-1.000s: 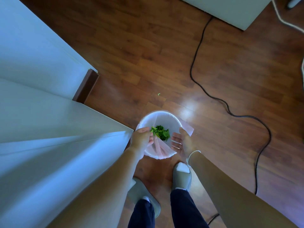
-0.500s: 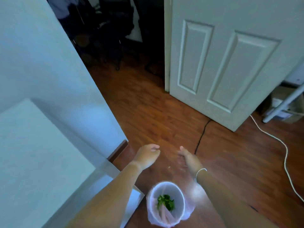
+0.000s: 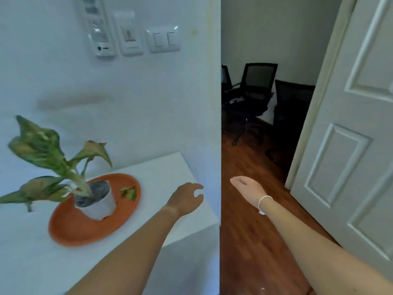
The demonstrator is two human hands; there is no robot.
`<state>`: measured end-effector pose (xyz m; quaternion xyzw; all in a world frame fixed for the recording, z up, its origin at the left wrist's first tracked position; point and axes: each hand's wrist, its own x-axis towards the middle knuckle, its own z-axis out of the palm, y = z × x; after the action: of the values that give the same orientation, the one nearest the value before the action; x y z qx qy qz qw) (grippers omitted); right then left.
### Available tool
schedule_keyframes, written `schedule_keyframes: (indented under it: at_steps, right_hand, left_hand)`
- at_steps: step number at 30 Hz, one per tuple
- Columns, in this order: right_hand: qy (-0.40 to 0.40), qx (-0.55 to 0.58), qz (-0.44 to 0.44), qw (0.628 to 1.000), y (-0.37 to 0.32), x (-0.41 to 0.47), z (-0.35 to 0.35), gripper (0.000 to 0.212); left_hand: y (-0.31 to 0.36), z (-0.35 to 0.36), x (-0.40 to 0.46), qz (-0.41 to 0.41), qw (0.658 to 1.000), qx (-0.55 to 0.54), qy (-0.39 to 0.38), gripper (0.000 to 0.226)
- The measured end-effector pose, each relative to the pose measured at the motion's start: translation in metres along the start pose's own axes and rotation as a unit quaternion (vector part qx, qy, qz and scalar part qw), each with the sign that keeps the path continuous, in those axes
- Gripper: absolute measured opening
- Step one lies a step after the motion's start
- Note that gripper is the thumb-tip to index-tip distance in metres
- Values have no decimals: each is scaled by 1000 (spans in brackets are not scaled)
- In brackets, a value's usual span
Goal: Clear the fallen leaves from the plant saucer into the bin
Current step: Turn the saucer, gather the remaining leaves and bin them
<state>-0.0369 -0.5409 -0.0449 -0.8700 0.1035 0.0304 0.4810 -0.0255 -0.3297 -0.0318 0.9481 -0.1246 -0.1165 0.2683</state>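
Orange saucer [image 3: 70, 228] is holding green leaves [image 3: 128, 192] beside its pot [image 3: 96, 202]; we are reaching, left hand [image 3: 185, 199] and right hand [image 3: 247, 188] loosely open and empty, likely to gather them.

Over at centre-left, the orange saucer [image 3: 70, 228] sits on the white tabletop [image 3: 165, 173], its right side open to a reach from the bare tabletop on the right. The white pot [image 3: 98, 206] stands in the middle of it, and drooping plant leaves [image 3: 40, 150] overhang the left half, crowding any approach from there. The small green fallen leaves [image 3: 128, 192] lie just right of the pot, uncovered from above. Behind, the wall [image 3: 138, 113] closes off the far side. Right of the wall edge, open wooden floor [image 3: 244, 241] runs past the door [image 3: 350, 145].
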Motion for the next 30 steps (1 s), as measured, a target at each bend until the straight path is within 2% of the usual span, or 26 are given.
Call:
schedule_keyframes:
  at_steps: [7, 15, 22, 24, 30]
  right_hand:
    - [-104, -99, -88, 986, -69, -15, 80, 52]
    - [-161, -197, -131, 958, -110, -57, 173, 56]
    - [-172, -218, -127, 952, -119, -77, 213, 58]
    - [-175, -229, -126, 949, -118, -75, 218, 58]
    - [-187, -234, -125, 946, -118, -53, 222, 56]
  left_hand:
    - [-95, -47, -87, -105, 991, 9, 78, 40]
    - [-177, -79, -160, -141, 980, 39, 136, 39]
    - [-224, -69, -176, -160, 976, 71, 131, 42]
    - [-230, -61, -177, -177, 969, 86, 150, 41]
    - [-232, -61, -162, -288, 931, -3, 223, 41]
